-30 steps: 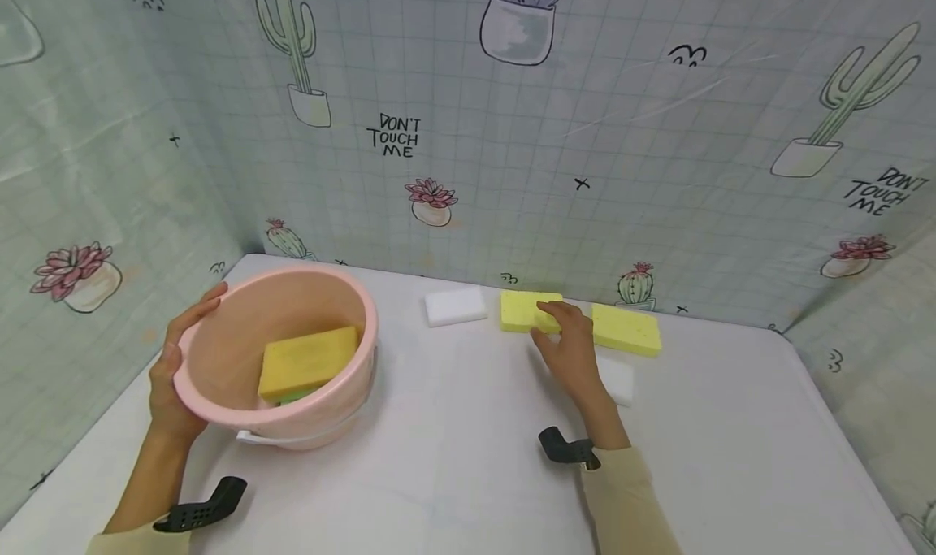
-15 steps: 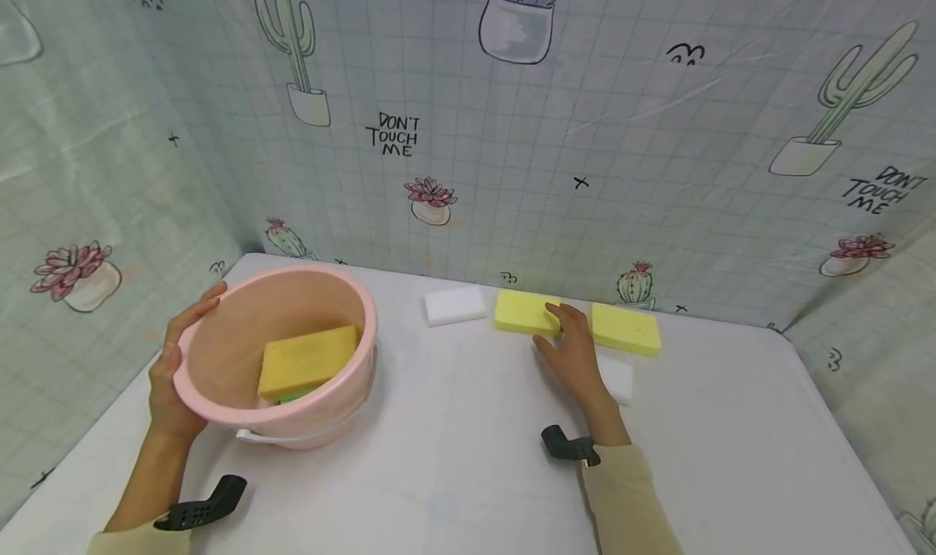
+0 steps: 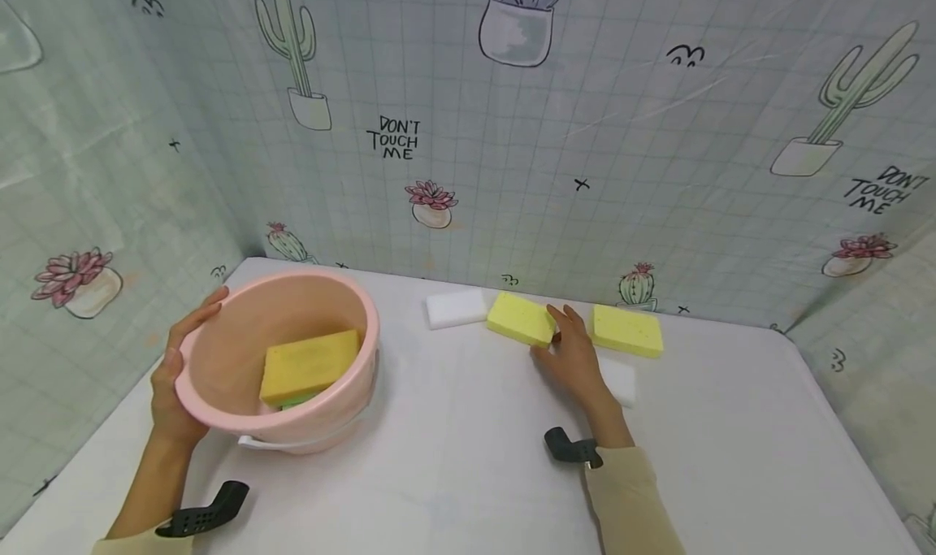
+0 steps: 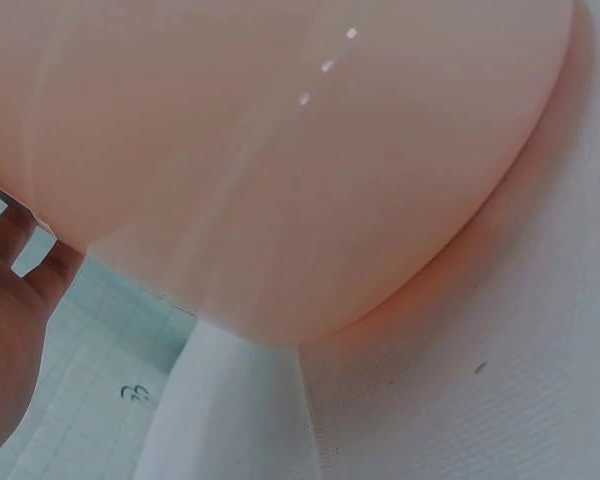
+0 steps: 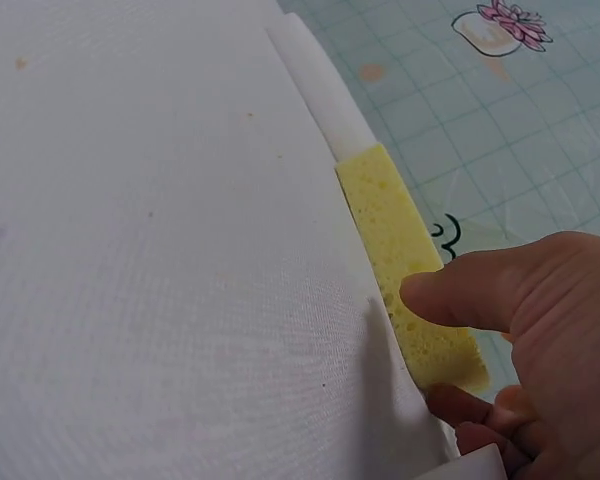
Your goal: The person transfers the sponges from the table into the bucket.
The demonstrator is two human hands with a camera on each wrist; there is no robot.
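My left hand (image 3: pixel 170 384) grips the left side of a pink bucket (image 3: pixel 358 401), its fingers up at the rim. The bucket leans toward me, and its outer wall fills much of the left wrist view. Inside lies a yellow sponge (image 3: pixel 310 364), with a green piece (image 3: pixel 296 401) partly hidden beneath. My right hand (image 3: pixel 574 360) holds the right end of another yellow sponge (image 3: pixel 515 318) between thumb and fingers. That sponge sits slanted at the table's back edge. In the right wrist view my thumb overlaps the sponge's (image 5: pixel 390 220) porous face, with other fingers curled at its end.
A white block (image 3: pixel 453 307) lies just left of the held sponge. Right of my hand is another yellow sponge (image 3: pixel 626 330), with a second white block (image 3: pixel 620 380) partly behind my wrist. A patterned curtain (image 3: pixel 468 132) encloses the white table (image 3: pixel 453 457).
The yellow sponge at my right hand has shifted slightly left and turned clockwise, with its right end nearer me. My right hand moved slightly; my left hand and the bucket stay in place.
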